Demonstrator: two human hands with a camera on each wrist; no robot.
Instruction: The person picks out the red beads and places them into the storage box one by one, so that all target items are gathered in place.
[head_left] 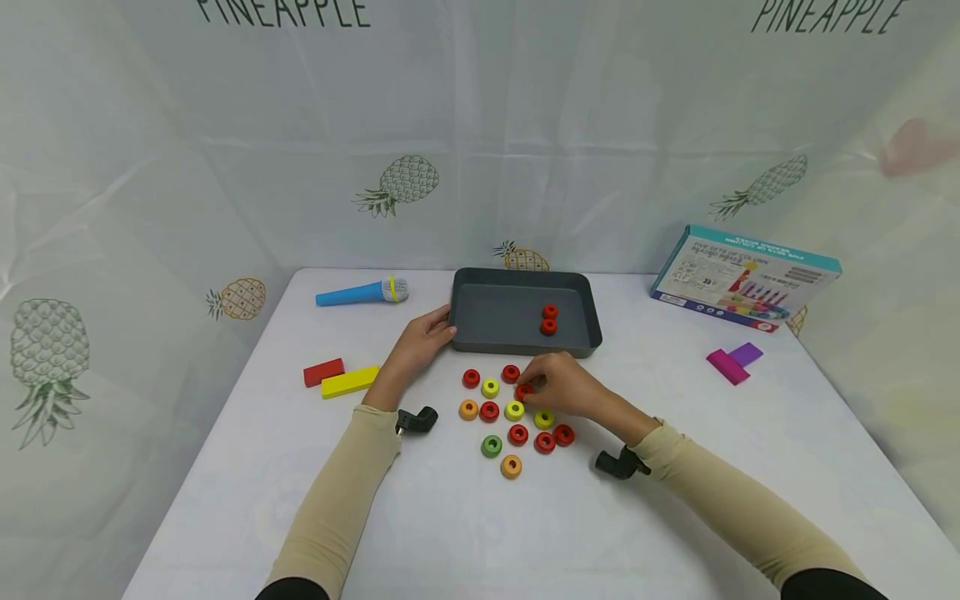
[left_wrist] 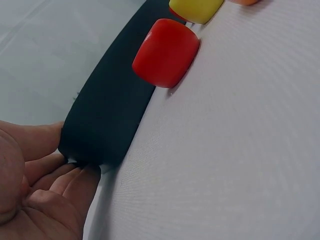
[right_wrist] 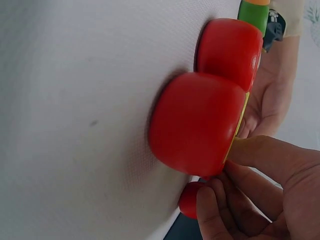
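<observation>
My left hand (head_left: 422, 340) grips the front left corner of a dark grey tray (head_left: 495, 321), thumb on the rim and fingers below, as the left wrist view shows. Two red rings (head_left: 550, 318) lie inside the tray at its right. In front of it, my right hand (head_left: 564, 383) pinches a small red ring (head_left: 524, 392) between thumb and fingertips; the hand partly covers it. Around that hand are more rings on the table: a yellow ring (head_left: 514, 410), a green ring (head_left: 491, 446), an orange ring (head_left: 511, 466) and several red ones (head_left: 545, 442).
A blue toy microphone (head_left: 360, 292) lies left of the tray. Red (head_left: 324, 372) and yellow blocks (head_left: 350, 382) sit beside the left forearm. At right are purple (head_left: 746, 354) and magenta blocks (head_left: 727, 367), with a toy box (head_left: 742, 279) behind them by the curtain.
</observation>
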